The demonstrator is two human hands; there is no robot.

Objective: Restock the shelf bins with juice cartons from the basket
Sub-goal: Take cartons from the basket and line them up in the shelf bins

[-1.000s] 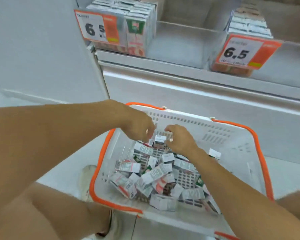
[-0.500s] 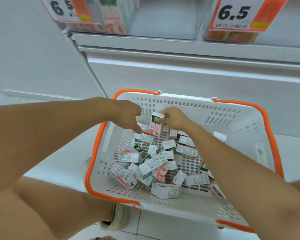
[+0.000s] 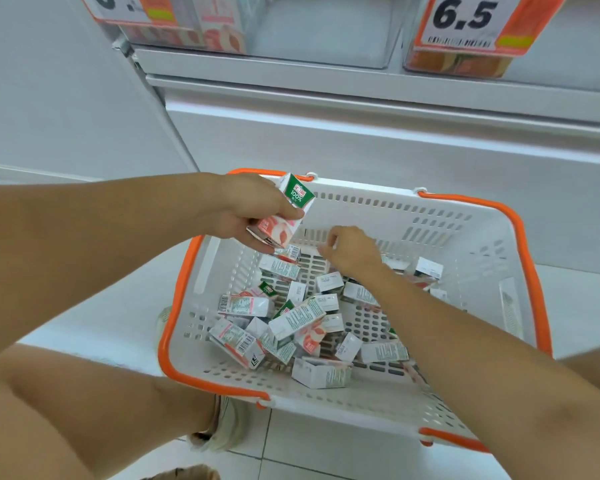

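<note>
Two hands over the basket (image 3: 492, 244). Left hand (image 3: 253, 211) has one juice carton (image 3: 284, 216), fingers (image 3: 288, 213) wrapped round it, green "100%" top tilted up, held above the basket's far-left corner. Right hand (image 3: 352, 252) low inside, fingers curled loosely w/ nothing visibly in them, just above the loose cartons (image 3: 298, 320) heaped on the basket bottom. Basket's white w/ orange rim, sitting on the tile floor (image 3: 326, 455). Up top, shelf bins (image 3: 323, 29) w/ a "6.5" price tag (image 3: 465, 22); left bin shows a peach carton (image 3: 222, 29) at front.
</note>
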